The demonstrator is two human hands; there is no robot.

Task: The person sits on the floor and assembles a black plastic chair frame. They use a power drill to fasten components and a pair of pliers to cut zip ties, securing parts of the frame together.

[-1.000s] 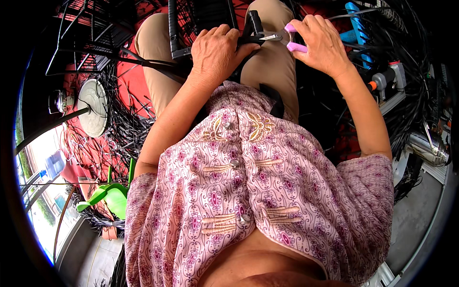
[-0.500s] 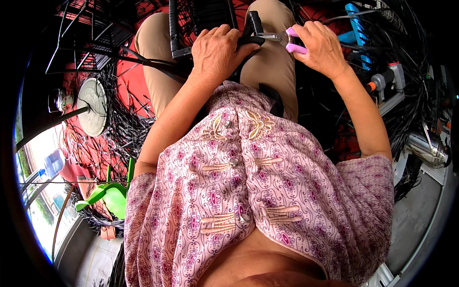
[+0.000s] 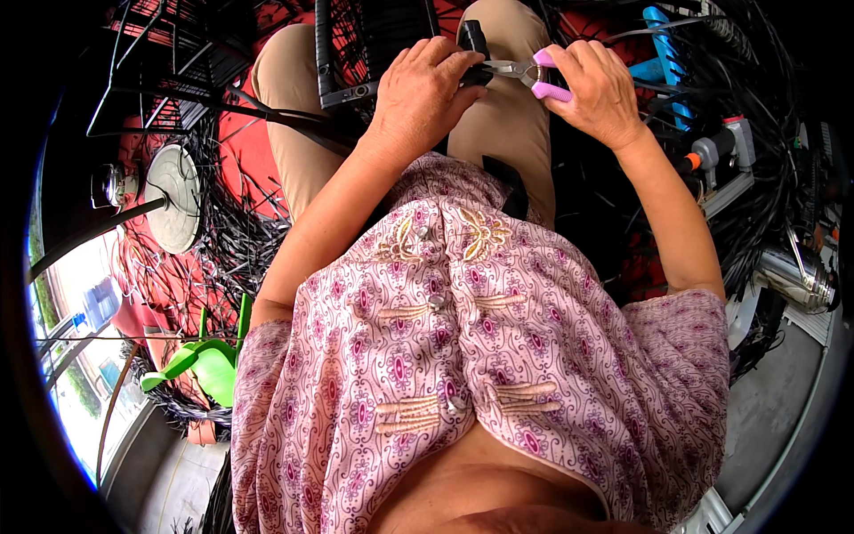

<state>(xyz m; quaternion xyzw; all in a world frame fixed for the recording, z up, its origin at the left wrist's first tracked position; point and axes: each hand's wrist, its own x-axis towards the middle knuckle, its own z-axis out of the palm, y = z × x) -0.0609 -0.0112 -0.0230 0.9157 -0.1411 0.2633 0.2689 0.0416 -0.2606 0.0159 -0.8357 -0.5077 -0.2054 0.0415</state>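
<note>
My right hand (image 3: 598, 96) is closed round the pink handles of a pair of small metal cutting pliers (image 3: 516, 68). The jaws point left and meet a black strip (image 3: 477, 75) beside my left fingertips. My left hand (image 3: 425, 96) is closed, with thumb and fingers pinching that black strip. It is next to a black frame (image 3: 345, 95) partly wrapped in flat strips, lying over my knees. My left hand hides part of the frame and of the strip.
Loose black strips (image 3: 227, 233) cover the red floor on the left, round a grey disc (image 3: 173, 199) on a stand. A green plastic chair-like thing (image 3: 213, 369) is below. At right are a blue plastic piece (image 3: 667, 62), a grey power tool (image 3: 712, 151) and a steel flask (image 3: 794, 276).
My left hand has shifted a little right, closer to the plier jaws, and its fingers have moved in on the strip. My right hand and the pliers stay almost in place.
</note>
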